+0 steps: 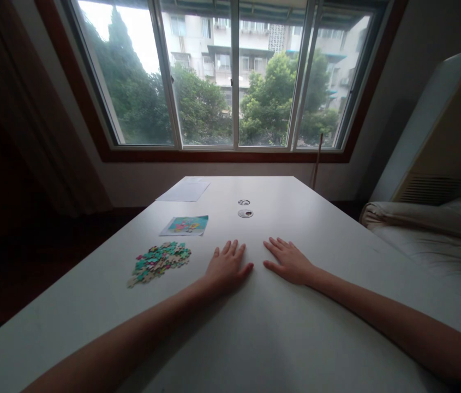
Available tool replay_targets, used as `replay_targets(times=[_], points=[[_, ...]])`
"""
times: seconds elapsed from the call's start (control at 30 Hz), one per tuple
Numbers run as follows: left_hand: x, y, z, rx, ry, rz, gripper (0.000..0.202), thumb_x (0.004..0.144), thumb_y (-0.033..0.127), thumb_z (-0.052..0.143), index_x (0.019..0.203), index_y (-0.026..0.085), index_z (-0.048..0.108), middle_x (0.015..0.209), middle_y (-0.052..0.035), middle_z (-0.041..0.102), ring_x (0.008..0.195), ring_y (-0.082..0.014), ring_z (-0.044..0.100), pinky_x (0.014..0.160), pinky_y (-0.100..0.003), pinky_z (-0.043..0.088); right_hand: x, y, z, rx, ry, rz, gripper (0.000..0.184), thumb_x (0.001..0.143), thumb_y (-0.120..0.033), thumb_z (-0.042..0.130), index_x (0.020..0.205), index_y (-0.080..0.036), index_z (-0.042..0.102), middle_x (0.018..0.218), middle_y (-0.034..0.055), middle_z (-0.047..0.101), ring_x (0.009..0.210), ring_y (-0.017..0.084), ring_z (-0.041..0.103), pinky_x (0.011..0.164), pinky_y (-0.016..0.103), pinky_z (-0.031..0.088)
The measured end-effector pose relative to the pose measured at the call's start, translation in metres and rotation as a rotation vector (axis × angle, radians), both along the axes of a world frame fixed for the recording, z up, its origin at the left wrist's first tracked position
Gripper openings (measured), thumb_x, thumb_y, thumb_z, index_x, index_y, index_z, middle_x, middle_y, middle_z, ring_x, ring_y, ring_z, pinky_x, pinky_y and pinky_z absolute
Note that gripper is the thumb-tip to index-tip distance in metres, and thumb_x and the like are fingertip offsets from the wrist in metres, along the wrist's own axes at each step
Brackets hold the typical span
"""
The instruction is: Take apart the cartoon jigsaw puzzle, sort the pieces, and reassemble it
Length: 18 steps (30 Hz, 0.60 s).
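My left hand [227,266] lies flat on the white table [295,338], palm down, fingers stretched out, holding nothing. My right hand [287,261] rests the same way a short gap to its right, also open. To the left of my left hand sits a heap of loose jigsaw pieces [159,262], teal, pink and white. Beyond the heap lies a small colourful picture card [185,225]. Neither hand touches the pieces or the card.
A white sheet of paper [185,190] lies at the table's far left. Two round cable holes [245,208] sit mid-table. A large window [230,76] faces trees and buildings. A white bed or cushion [430,234] and an air-conditioner unit [447,131] stand at right.
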<state>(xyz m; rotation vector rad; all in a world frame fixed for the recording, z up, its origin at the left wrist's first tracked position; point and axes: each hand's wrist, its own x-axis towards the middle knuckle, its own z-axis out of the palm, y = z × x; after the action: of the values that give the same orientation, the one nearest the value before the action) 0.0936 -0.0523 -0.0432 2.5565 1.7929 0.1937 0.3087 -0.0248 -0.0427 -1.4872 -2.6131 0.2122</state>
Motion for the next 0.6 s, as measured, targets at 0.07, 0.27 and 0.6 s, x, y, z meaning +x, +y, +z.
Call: replay_targets(times=[0.07, 0.27, 0.6], points=[[0.0002, -0.0005, 0.0008, 0.000, 0.000, 0.000, 0.064, 0.085, 0.057, 0.023, 0.135, 0.017, 0.028, 0.141, -0.0124, 0.023, 0.129, -0.0300, 0.017, 0.100, -0.051, 0.019, -0.0002, -0.0002, 0.0006, -0.001, 0.000, -0.001, 0.072, 0.080, -0.065, 0.021, 0.137, -0.022, 0.023, 0.143, 0.0091, 0.021, 0.130, 0.029, 0.017, 0.102, 0.049, 0.015], [0.0011, -0.0013, 0.0024, -0.004, -0.001, 0.004, 0.063, 0.085, 0.056, 0.024, 0.135, 0.017, 0.028, 0.141, -0.0129, 0.023, 0.129, -0.0296, 0.018, 0.099, -0.051, 0.019, -0.0003, -0.0009, 0.0022, -0.015, -0.010, -0.007, 0.073, 0.079, -0.066, 0.021, 0.138, -0.021, 0.022, 0.143, 0.0090, 0.020, 0.130, 0.029, 0.016, 0.102, 0.049, 0.014], [0.0003, -0.0007, 0.0010, 0.004, 0.000, 0.004, 0.063, 0.085, 0.056, 0.025, 0.135, 0.017, 0.028, 0.141, -0.0126, 0.023, 0.129, -0.0295, 0.018, 0.099, -0.051, 0.019, -0.0003, -0.0011, 0.0023, -0.009, -0.003, -0.001, 0.073, 0.079, -0.066, 0.022, 0.137, -0.021, 0.023, 0.143, 0.0095, 0.021, 0.130, 0.029, 0.017, 0.102, 0.048, 0.014]])
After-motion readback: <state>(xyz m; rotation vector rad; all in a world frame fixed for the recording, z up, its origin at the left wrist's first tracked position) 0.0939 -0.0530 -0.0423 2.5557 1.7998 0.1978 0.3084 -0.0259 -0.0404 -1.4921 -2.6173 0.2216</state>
